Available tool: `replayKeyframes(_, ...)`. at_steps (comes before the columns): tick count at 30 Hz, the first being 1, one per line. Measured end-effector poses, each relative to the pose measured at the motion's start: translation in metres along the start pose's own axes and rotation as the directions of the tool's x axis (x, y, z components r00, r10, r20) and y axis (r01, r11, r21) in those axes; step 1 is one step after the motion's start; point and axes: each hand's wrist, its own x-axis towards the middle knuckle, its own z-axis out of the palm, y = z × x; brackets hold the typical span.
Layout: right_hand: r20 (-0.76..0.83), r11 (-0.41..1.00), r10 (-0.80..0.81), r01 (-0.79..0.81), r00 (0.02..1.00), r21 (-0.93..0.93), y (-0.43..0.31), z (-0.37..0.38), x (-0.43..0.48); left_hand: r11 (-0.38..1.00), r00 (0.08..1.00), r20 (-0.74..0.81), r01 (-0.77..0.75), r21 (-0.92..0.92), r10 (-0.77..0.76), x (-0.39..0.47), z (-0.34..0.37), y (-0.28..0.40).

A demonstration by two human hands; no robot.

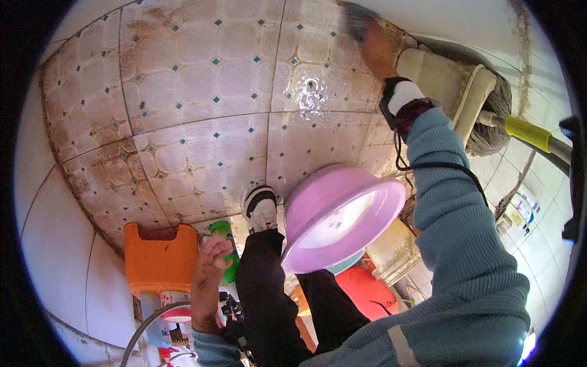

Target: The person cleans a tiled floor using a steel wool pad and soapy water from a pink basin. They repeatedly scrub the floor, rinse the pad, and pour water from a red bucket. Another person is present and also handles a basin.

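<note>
At the top right my right hand reaches out low over the tiled floor. It grips a dark pad, blurred so that its kind is unclear. Dark and white wrist wear and a dark cord sit at that wrist. My left hand hovers beside an orange plastic stool, fingers loosely bent and nothing in them. A green plastic item shows partly behind it. Tilted by my legs, a lilac plastic basin has its mouth towards me. Water glistens around a small floor drain.
A beige mop bucket stands by the right wall, with a grey mop and its yellow-gripped handle. A red plastic container lies beside my legs. A grey hose curves at lower left. Brown grime marks the floor edges.
</note>
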Motion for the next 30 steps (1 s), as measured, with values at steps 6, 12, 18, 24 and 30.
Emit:
replayKeyframes(6,0.293,0.857,0.514,-0.497,0.806,-0.137,0.024,0.023,-0.09,0.999,0.999,0.035,-0.027,0.045,0.025,0.005,0.006,0.002)
replayKeyframes(12,0.175,0.937,0.333,-0.305,0.926,-0.173,0.001,0.045,-0.129,0.999,0.996,0.072,-0.05,0.015,0.049,0.002,0.013,0.015)
replayKeyframes(18,0.023,0.973,0.218,-0.219,0.976,0.069,-0.069,0.016,-0.051,0.998,0.999,-0.001,-0.053,-0.025,0.053,-0.002,0.005,0.007)
replayKeyframes(24,0.268,0.941,-0.21,0.12,0.94,0.316,-0.196,-0.049,-0.124,0.995,0.994,0.076,-0.085,0.059,0.08,-0.01,0.03,0.0)
replayKeyframes(30,0.168,0.804,0.243,-0.295,0.955,0.515,-0.137,-0.182,-0.211,0.986,0.994,0.042,-0.104,0.128,0.099,-0.025,0.041,-0.013)
